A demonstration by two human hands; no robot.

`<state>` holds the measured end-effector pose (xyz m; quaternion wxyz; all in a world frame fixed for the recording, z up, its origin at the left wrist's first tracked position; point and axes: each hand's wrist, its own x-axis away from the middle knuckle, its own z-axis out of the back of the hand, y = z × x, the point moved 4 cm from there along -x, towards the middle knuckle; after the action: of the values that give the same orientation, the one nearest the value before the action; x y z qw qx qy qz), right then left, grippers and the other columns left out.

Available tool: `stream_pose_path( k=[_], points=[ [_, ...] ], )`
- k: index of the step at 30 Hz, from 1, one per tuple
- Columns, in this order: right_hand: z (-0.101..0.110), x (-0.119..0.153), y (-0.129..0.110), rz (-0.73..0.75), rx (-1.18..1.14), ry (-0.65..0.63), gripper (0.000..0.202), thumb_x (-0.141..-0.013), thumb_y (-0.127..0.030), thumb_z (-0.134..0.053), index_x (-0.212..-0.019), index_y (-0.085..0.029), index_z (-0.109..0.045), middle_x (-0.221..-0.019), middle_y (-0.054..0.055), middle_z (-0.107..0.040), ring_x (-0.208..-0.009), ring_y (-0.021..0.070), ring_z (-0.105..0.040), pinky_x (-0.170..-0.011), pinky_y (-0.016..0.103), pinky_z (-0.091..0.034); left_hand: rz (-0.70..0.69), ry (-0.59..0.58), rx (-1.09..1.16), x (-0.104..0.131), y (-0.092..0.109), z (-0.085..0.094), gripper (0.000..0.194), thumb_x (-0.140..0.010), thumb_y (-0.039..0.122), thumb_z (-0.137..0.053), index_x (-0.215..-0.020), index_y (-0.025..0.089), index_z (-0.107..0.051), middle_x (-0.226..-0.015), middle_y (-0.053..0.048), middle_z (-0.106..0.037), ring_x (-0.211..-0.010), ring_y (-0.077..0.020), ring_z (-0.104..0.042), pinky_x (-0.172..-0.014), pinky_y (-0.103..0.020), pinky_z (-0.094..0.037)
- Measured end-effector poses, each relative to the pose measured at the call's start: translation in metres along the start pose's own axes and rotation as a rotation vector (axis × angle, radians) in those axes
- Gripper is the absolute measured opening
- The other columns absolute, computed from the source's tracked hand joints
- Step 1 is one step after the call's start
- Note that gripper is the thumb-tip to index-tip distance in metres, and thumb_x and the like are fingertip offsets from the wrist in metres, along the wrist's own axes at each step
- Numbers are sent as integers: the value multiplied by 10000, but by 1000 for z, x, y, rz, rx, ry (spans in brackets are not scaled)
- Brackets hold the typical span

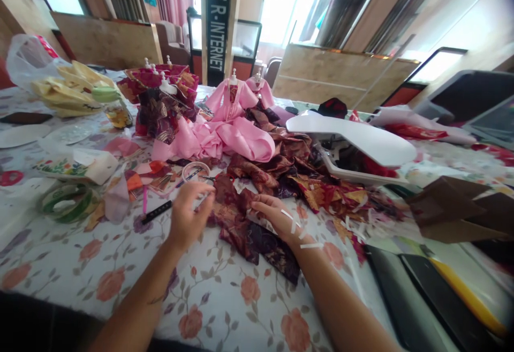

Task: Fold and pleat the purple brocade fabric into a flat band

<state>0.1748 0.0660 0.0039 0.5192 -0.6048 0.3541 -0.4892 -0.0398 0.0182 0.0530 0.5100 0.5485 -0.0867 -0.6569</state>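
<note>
A piece of maroon patterned fabric (232, 212) is stretched between my two hands above the flowered tablecloth. My left hand (189, 214) is curled, with thumb and fingertips closed at the fabric's left edge; the exact grip is blurred. On the other side, my right hand (277, 217) pinches the fabric's right edge between thumb and fingers. Thin white strips (295, 226) stick to the back of that hand and the wrist. A dark purple part of the cloth (277, 253) hangs down below the right hand. Just behind the left hand lies a roll of tape (195, 166).
Small dress forms in pink (233, 97) and dark dresses (160, 111) stand behind. Green tape (66, 202), a black strip with holes (157, 212) and scraps lie left. A white-lidded box (353, 132), patterned cloth (321, 194) and a brown box (445, 207) are right.
</note>
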Motion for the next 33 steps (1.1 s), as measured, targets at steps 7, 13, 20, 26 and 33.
stream_pose_path(
  k=[7,13,20,26,33],
  points=[
    [-16,-1,-11,113,128,-75,241,-698,-380,-641,-613,-163,-581,-549,-45,-498,-548,97,-402,-544,238,-297,-382,-277,-135,17,20,-45,187,-873,127,-529,-994,182,-661,-920,-73,-682,-883,-193,-579,-826,-340,-481],
    [-17,-2,-6,89,61,-140,247,-703,-375,-641,-610,-165,-551,-550,-57,-457,-545,92,-378,-560,236,-288,-518,-300,-280,18,20,-44,198,-908,150,-484,-970,166,-671,-920,-81,-692,-874,-195,-601,-804,-338,-490],
    [-18,2,-6,89,-6,-170,220,-703,-367,-656,-650,-169,-575,-594,-48,-484,-578,98,-400,-578,227,-317,-558,-342,-345,18,24,-48,221,-922,142,-437,-968,158,-652,-926,-83,-689,-871,-196,-605,-805,-335,-499],
    [-19,3,-8,169,81,-232,245,-709,-400,-663,-755,-168,-600,-694,-17,-562,-643,120,-483,-611,235,-393,-436,-353,-284,15,24,-47,207,-920,152,-422,-934,167,-627,-890,-83,-665,-860,-197,-589,-803,-342,-502],
    [-25,5,-16,406,449,-71,107,-717,-276,-630,-729,-175,-594,-686,-9,-557,-598,110,-443,-558,226,-369,-320,-295,-224,12,17,-41,162,-905,159,-440,-890,162,-601,-868,-85,-641,-873,-207,-565,-813,-349,-476]
  ],
)
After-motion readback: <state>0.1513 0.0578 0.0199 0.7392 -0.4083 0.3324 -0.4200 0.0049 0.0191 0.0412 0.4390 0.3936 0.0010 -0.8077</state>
